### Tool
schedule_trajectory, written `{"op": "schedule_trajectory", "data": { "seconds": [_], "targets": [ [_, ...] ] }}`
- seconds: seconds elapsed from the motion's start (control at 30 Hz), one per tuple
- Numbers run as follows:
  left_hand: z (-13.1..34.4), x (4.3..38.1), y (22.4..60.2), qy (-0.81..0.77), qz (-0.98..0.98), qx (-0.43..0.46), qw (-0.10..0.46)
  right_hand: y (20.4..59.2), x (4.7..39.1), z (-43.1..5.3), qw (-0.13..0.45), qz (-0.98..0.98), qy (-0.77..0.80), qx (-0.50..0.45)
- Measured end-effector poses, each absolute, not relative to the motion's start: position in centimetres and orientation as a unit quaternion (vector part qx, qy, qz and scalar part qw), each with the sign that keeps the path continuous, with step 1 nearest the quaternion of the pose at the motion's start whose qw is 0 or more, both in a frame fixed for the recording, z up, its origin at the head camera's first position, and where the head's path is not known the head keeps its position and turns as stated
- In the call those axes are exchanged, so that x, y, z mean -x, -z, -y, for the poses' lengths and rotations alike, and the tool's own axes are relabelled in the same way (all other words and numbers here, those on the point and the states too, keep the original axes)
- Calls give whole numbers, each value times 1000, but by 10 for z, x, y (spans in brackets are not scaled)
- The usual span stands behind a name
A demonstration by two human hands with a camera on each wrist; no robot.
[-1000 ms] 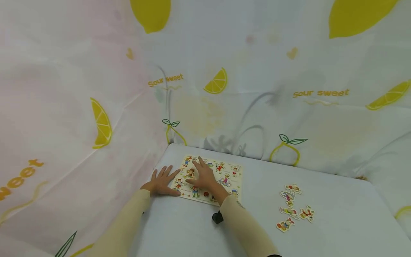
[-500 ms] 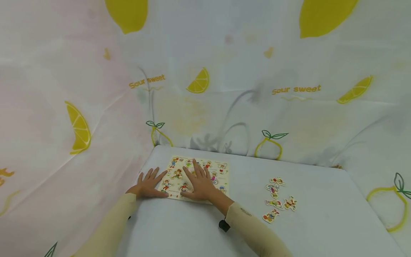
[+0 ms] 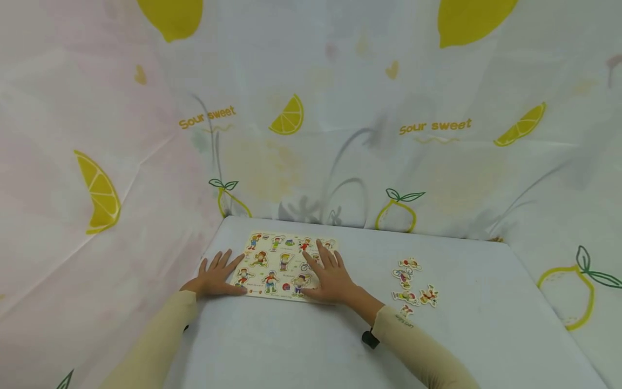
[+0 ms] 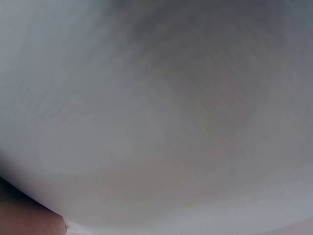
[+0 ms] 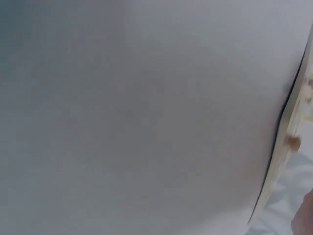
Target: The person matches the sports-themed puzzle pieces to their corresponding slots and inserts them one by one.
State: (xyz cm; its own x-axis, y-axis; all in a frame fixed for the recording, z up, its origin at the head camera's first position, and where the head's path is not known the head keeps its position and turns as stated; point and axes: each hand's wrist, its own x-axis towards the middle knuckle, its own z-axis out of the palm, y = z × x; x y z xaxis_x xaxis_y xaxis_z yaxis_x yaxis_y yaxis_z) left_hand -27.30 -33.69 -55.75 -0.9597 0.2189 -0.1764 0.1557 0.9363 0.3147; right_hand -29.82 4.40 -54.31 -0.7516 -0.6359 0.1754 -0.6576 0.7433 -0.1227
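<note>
A pale wooden puzzle board [image 3: 264, 273] printed with sports figures lies flat near the table's back left. My left hand [image 3: 214, 276] rests at its left edge, fingers spread, thumb along the near corner. Over the board's right part lies my right hand [image 3: 334, 282], its fingers fanned out and hiding some figures there. In the right wrist view the board's edge [image 5: 281, 147] runs down the right side, with a bit of the right hand [image 5: 304, 218] at the corner. The left wrist view is mostly blurred white table, plus a patch of skin at the lower left.
Several loose puzzle pieces [image 3: 405, 296] lie in a cluster on the white table [image 3: 291, 346], right of the board; the right sleeve partly covers the nearest. A lemon-print cloth [image 3: 340, 162] hangs behind and at the sides.
My right hand has slid from the board's middle to its right side, uncovering the central figures. The left hand stays at the left edge. The head view has turned to the right.
</note>
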Motion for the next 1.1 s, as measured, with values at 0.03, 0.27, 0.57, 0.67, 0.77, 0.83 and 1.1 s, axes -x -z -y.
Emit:
{"op": "schedule_trajectory", "data": {
  "seconds": [0.03, 0.27, 0.57, 0.67, 0.77, 0.83, 1.1],
  "targets": [
    [337, 273, 558, -148, -979, -95, 106, 544, 299, -50, 60, 933, -89, -344],
    [337, 276, 559, -142, -980, -86, 107, 540, 303, -88, 58, 939, -108, -323],
    [340, 278, 567, -137, -981, -88, 100, 540, 303, -139, 57, 952, -104, -284],
    [338, 276, 566, -140, -981, -91, 101, 541, 302, -158, 67, 955, -101, -272],
    [335, 273, 562, -148, -979, -92, 105, 545, 299, -178, 89, 956, -105, -260],
    [333, 272, 559, -155, -978, -92, 107, 548, 297, -190, 96, 957, -112, -248],
    [338, 273, 565, -143, -981, -94, 91, 563, 296, -234, 97, 964, -168, -182]
  ]
}}
